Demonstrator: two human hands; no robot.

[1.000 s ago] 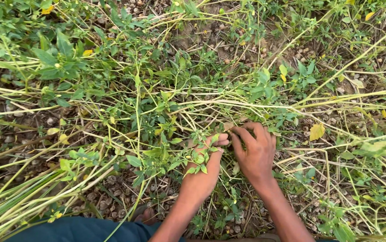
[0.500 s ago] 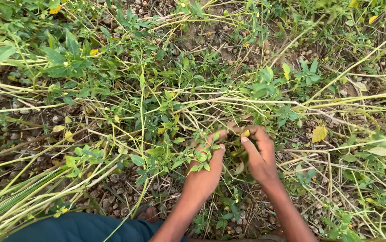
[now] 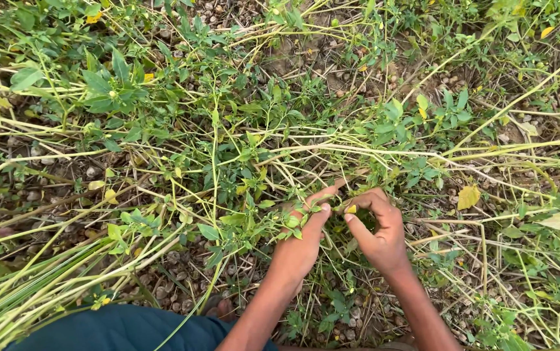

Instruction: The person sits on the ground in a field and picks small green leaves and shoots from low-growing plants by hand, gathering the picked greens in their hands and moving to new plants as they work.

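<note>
Both my hands are down in a tangle of low green plants with pale trailing stems. My left hand (image 3: 302, 240) closes around a small leafy sprig (image 3: 293, 222), its fingers curled about the stem. Close beside it, my right hand (image 3: 378, 229) is bent into the foliage, fingertips pinching a thin stem with a small yellow bit (image 3: 351, 209) between thumb and finger. The two hands nearly touch. What the fingers hold under the leaves is partly hidden.
Long pale stalks (image 3: 384, 151) run across the ground in all directions. Stony brown soil (image 3: 312, 49) shows between the plants. Yellowed leaves (image 3: 468, 196) lie scattered. A dark teal cloth (image 3: 124, 328), part of my clothing, is at the bottom edge.
Both hands have shifted slightly downward in view and drawn closer together. The right hand's fingers have curled in tighter on the stem.
</note>
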